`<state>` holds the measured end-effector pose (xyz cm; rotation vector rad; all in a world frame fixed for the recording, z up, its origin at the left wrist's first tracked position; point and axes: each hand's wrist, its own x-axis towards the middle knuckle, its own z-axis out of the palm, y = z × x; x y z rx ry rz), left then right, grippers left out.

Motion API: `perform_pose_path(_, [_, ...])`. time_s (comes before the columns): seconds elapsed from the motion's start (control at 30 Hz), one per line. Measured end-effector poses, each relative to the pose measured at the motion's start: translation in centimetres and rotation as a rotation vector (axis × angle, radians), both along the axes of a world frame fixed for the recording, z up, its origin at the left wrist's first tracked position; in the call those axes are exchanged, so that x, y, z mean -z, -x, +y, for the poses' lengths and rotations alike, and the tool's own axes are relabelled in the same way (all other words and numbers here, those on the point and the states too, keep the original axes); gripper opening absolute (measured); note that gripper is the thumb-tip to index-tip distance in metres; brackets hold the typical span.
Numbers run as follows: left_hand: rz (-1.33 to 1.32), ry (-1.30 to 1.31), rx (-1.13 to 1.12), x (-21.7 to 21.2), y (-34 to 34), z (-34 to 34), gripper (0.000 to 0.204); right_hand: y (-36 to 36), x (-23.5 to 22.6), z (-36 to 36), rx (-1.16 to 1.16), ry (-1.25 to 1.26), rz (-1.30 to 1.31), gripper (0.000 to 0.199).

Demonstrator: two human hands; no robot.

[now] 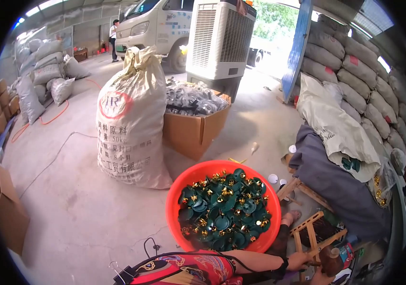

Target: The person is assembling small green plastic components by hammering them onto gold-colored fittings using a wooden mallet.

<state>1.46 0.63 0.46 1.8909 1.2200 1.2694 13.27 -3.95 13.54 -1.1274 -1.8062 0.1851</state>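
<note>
At the lower right, my left hand (299, 261) is closed, its fingers curled by a short wooden piece I cannot make out clearly. My right hand (323, 277) shows only in part at the lower edge, closed around the underside of a brown rounded object (330, 260) with a pale round top. My left forearm passes in front of a red plastic basin (176, 209). Heaped in it are dark green discs (222, 222) with gold metal prongs. Beside my hands stands a wooden folding stool frame (311, 232).
A full woven sack (129, 118) stands beyond the basin, beside a cardboard box (203, 130) of clear and black parts. Behind are an air cooler (219, 42) and a van (153, 28). Stacked sacks (326, 57) line the right; dark cloth (336, 185) drapes nearby. A person (113, 40) stands far off.
</note>
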Motion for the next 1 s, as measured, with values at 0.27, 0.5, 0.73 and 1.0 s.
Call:
perform_pose_path(0.27, [0.191,0.077,-0.067,-3.9,2.1,-1.4,0.016,-1.1,1.5,-3.4,-0.336,0.455,0.475,0.035])
perform_pose_path(0.5, [-0.163,0.336,0.673,-10.2,-11.0,-6.7,0.042,3.4,-7.4,-7.0,0.185,-0.453,-0.141,0.033])
perform_pose_path(0.73, [-0.069,-0.11,0.37,1.7,-11.6,-2.8,0.023,0.0,-7.0,-7.3,0.043,-0.562,-0.323,0.025])
perform_pose_path(1.0, [0.25,-0.022,-0.413,5.2,17.4,-5.4,0.015,0.6,-1.6,-4.2,0.115,0.011,0.3,0.028])
